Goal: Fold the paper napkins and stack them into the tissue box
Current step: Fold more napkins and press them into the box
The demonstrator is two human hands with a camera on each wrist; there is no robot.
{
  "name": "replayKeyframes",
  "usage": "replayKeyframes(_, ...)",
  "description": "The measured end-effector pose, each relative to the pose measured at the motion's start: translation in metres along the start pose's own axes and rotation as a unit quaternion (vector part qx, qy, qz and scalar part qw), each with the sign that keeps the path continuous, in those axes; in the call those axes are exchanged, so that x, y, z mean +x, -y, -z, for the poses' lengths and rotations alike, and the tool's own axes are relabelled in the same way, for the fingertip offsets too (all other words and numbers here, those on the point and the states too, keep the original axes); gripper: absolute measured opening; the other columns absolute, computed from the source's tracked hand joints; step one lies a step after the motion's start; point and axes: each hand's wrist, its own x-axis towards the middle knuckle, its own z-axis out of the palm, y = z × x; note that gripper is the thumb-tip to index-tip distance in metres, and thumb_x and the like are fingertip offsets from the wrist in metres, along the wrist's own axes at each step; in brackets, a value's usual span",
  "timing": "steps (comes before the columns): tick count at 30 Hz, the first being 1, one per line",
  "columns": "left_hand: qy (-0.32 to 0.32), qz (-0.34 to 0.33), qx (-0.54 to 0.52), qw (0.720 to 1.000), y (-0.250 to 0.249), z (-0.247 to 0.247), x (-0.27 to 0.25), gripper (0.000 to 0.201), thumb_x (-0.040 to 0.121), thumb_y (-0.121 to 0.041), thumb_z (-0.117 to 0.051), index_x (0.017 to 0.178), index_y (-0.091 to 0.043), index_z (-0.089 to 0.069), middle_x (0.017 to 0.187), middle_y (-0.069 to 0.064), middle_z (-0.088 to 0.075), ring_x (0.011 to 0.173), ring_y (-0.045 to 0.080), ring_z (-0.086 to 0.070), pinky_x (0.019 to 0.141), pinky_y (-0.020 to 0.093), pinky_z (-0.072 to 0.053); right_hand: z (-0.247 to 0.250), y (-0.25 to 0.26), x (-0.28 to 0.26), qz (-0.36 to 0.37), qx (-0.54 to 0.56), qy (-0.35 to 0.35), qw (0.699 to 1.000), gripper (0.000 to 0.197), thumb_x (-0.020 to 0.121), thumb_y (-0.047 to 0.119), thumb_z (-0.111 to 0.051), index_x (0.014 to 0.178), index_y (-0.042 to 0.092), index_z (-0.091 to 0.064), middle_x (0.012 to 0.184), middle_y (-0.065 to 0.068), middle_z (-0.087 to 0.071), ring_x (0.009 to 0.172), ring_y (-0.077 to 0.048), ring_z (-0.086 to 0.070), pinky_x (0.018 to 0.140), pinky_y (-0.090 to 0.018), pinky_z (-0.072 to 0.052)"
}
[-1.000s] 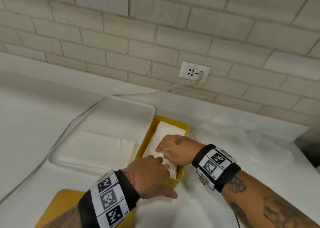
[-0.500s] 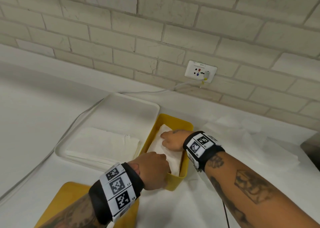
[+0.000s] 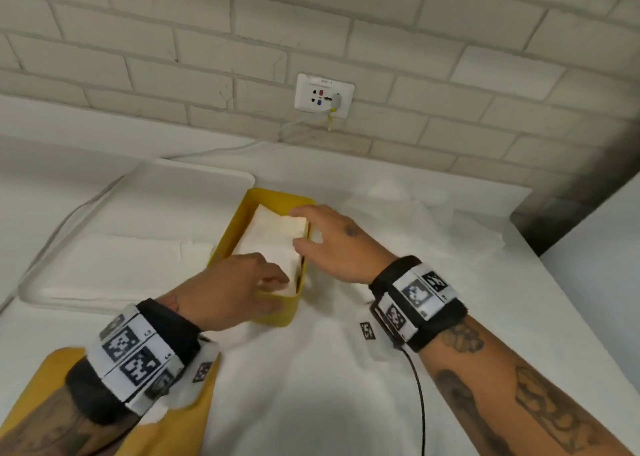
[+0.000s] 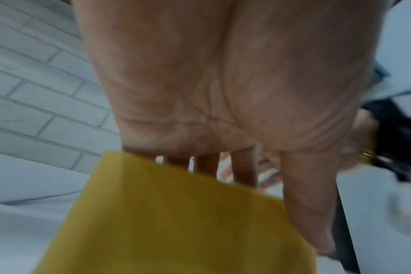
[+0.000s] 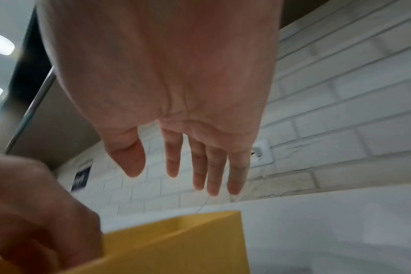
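Observation:
The yellow tissue box stands open on the white table, with folded white napkins stacked inside. My left hand grips the box's near end wall. In the left wrist view its fingers hook over the yellow rim while the thumb lies down the outside. My right hand hovers over the box's right rim with straight, spread fingers and holds nothing. The right wrist view shows its fingers in the air above the box.
A white tray left of the box holds a flat pile of napkins. Loose unfolded napkins lie to the right. A yellow lid lies under my left forearm. A wall socket feeds a white cable running along the tray.
My right hand has come up off the napkins in the box, moved to the right rim and spread its fingers. My left hand stays at the box's near end.

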Motion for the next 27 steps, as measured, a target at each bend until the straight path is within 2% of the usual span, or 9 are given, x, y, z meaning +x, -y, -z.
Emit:
replayKeyframes(4, -0.206, -0.077, -0.055, 0.974, -0.038, -0.013, -0.015, 0.035, 0.091, -0.053, -0.064, 0.117, -0.032, -0.072, 0.113, -0.01, -0.066, 0.089, 0.005, -0.058, 0.076, 0.015, -0.039, 0.028, -0.045, -0.1, -0.065, 0.083, -0.041, 0.994, 0.037, 0.1, 0.034, -0.059, 0.136, 0.037, -0.054, 0.139, 0.02, -0.054, 0.126, 0.003, -0.051, 0.101, -0.019, -0.039)
replayKeyframes(6, -0.187, -0.121, -0.077, 0.972, -0.067, -0.033, -0.022, 0.045, 0.088, -0.061, -0.054, 0.116, -0.032, -0.072, 0.112, -0.014, -0.065, 0.092, 0.002, -0.056, 0.081, 0.012, -0.04, 0.038, -0.076, -0.148, -0.112, 0.092, -0.048, 0.988, 0.031, 0.098, 0.035, -0.061, 0.129, 0.04, -0.059, 0.13, 0.025, -0.058, 0.118, 0.008, -0.055, 0.095, -0.015, -0.043)
replayKeyframes(9, -0.084, -0.134, -0.097, 0.983, -0.108, -0.075, -0.024, 0.051, 0.087, -0.07, -0.044, 0.12, -0.04, -0.069, 0.118, -0.024, -0.061, 0.106, -0.005, -0.056, 0.089, 0.005, -0.039, 0.045, -0.126, -0.21, -0.176, 0.08, -0.055, 0.979, 0.027, 0.096, 0.035, -0.064, 0.122, 0.043, -0.062, 0.125, 0.026, -0.06, 0.114, 0.009, -0.057, 0.09, -0.013, -0.044)
replayKeyframes(13, 0.031, -0.124, -0.007, 0.992, -0.148, -0.131, -0.014, 0.08, 0.076, -0.081, -0.019, 0.139, -0.046, -0.054, 0.14, -0.028, -0.048, 0.128, -0.004, -0.045, 0.108, 0.015, -0.035, 0.044, -0.184, -0.268, -0.239, 0.047, -0.029, 0.97, 0.029, 0.094, 0.032, -0.069, 0.121, 0.04, -0.062, 0.129, 0.022, -0.056, 0.118, 0.002, -0.054, 0.087, -0.006, -0.039)
replayKeyframes(15, 0.062, -0.109, 0.014, 0.992, -0.163, -0.144, -0.009, 0.072, 0.085, -0.08, -0.029, 0.146, -0.045, -0.047, 0.152, -0.023, -0.04, 0.138, 0.002, -0.039, 0.112, 0.015, -0.029, 0.038, -0.199, -0.281, -0.239, 0.035, -0.004, 0.97, 0.035, 0.093, 0.033, -0.071, 0.126, 0.037, -0.061, 0.132, 0.019, -0.052, 0.124, -0.002, -0.051, 0.094, -0.005, -0.038)
replayKeyframes(17, 0.084, -0.098, 0.036, 0.991, -0.177, -0.154, -0.003, 0.057, 0.099, -0.064, -0.045, 0.151, -0.043, -0.041, 0.162, -0.017, -0.029, 0.148, 0.006, -0.028, 0.117, 0.019, -0.023, 0.03, -0.206, -0.288, -0.222, 0.021, 0.022, 0.975, 0.042, 0.092, 0.039, -0.071, 0.132, 0.034, -0.059, 0.138, 0.019, -0.048, 0.13, -0.004, -0.046, 0.108, -0.015, -0.035)
replayKeyframes(20, 0.1, -0.085, 0.075, 0.988, -0.183, -0.161, -0.001, 0.057, 0.102, -0.058, -0.047, 0.155, -0.042, -0.035, 0.167, -0.013, -0.021, 0.152, 0.009, -0.02, 0.121, 0.025, -0.021, 0.014, -0.201, -0.287, -0.194, -0.038, 0.072, 0.978, 0.054, 0.094, 0.046, -0.067, 0.143, 0.033, -0.051, 0.147, 0.018, -0.036, 0.139, -0.006, -0.031, 0.11, -0.017, -0.024)
replayKeyframes(24, 0.077, -0.059, 0.093, 0.991, -0.173, -0.159, -0.011, 0.053, 0.1, -0.058, -0.051, 0.15, -0.042, -0.043, 0.157, -0.018, -0.035, 0.14, 0.005, -0.035, 0.113, 0.021, -0.031, -0.001, -0.182, -0.287, -0.153, -0.09, 0.11, 0.978, 0.07, 0.091, 0.059, -0.063, 0.152, 0.035, -0.038, 0.161, 0.014, -0.023, 0.146, -0.011, -0.019, 0.119, -0.034, -0.024)
replayKeyframes(27, 0.061, -0.046, 0.098, 0.992, -0.17, -0.157, -0.023, 0.055, 0.098, -0.054, -0.057, 0.149, -0.041, -0.044, 0.142, -0.018, -0.047, 0.125, 0.007, -0.046, 0.104, 0.022, -0.039, -0.01, -0.174, -0.289, -0.144, -0.145, 0.126, 0.971, 0.078, 0.087, 0.068, -0.06, 0.153, 0.035, -0.032, 0.162, 0.013, -0.018, 0.148, -0.014, -0.016, 0.118, -0.042, -0.027)
